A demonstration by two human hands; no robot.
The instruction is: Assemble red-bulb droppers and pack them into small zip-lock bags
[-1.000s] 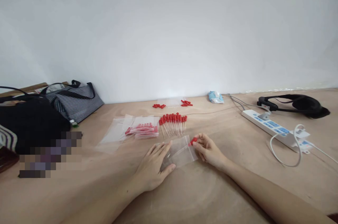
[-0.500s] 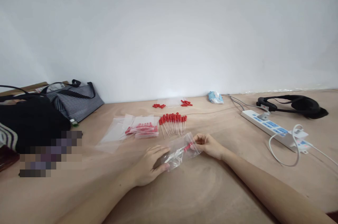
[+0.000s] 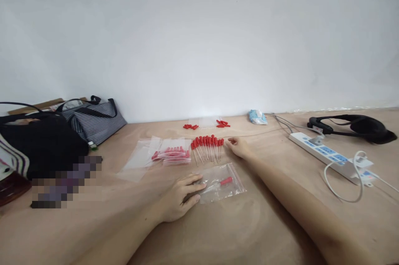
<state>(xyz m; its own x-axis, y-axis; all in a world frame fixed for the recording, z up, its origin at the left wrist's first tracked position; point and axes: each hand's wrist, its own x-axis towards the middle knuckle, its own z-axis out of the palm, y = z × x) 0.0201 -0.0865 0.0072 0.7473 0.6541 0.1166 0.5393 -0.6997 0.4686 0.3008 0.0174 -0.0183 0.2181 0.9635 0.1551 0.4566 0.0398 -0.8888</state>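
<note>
A clear zip bag [image 3: 215, 192] lies flat in front of me with one red-bulbed dropper [image 3: 226, 181] inside it. My left hand [image 3: 181, 196] rests on the bag's left end, fingers stretched out over the plastic. Beyond the bag, several glass droppers with red rubber bulbs [image 3: 207, 142] are fanned out side by side, bulbs pointing away from me. My right hand [image 3: 238, 147] is just right of the fan, thumb and fingertips slightly apart and close to the rightmost bulb. Whether they touch it I cannot tell.
Left of the fan lies a stack of filled zip bags [image 3: 174, 157] beside flat bags [image 3: 137, 161]. Loose red bulbs [image 3: 223, 124] lie near the wall. A power strip [image 3: 330, 157], a black headset [image 3: 352, 125] and a blue-white packet [image 3: 257, 117] are right; bags [image 3: 96, 121] stand left.
My right hand has let go of the zip bag and moved up to the right side of the fanned droppers. The bag with its dropper now lies flatter under my left hand.
</note>
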